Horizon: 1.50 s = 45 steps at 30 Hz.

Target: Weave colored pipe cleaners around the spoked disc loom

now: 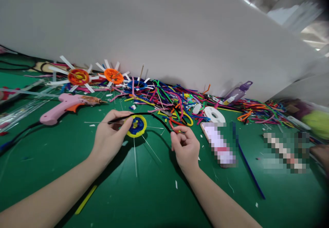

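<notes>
**Heat, snags and a sharp tug are the risks**

The pink plastic glue gun (64,105) lies at left on the green tabletop (154,197); its tip, if hot, could burn a straying forearm. The left hand (111,130) pinches the round yellow-rimmed blue disc (138,126), whose thin pale spokes (135,156) could bend if knocked. A fuzzy black flexible strip (157,116) arches to the right hand (186,148); its curled fingertips seem to pinch the end, though they hide it. Pulling hard could tear it loose.
</notes>
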Each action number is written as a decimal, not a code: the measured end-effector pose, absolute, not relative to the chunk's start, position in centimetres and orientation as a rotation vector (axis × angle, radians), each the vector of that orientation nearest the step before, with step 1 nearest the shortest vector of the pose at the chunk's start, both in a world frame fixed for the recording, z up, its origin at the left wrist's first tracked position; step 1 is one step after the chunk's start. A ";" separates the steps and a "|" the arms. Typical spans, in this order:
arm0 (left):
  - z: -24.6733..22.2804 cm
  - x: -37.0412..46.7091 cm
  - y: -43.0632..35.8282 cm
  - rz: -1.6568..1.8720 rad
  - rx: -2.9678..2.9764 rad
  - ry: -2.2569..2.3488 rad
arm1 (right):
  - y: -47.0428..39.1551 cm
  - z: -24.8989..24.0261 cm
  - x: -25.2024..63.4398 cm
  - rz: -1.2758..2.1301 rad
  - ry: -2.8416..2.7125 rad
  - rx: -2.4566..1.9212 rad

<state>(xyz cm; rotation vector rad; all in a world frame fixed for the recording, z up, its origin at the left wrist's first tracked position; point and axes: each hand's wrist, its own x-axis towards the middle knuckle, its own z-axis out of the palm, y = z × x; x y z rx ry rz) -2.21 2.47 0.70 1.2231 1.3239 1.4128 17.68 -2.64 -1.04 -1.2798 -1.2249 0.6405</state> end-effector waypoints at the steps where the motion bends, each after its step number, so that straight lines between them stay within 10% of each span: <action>1: 0.5 -2.3 2.5 1.402 1.222 1.331 | -2.7 -1.0 17.6 0.605 -1.292 -1.288; 19: -1.4 -1.7 3.3 1.529 0.853 1.128 | -3.6 -0.5 16.5 0.351 -1.737 -1.107; 45: -2.7 -1.4 2.9 1.499 1.042 1.098 | -4.1 -0.8 16.0 0.849 -1.971 -1.106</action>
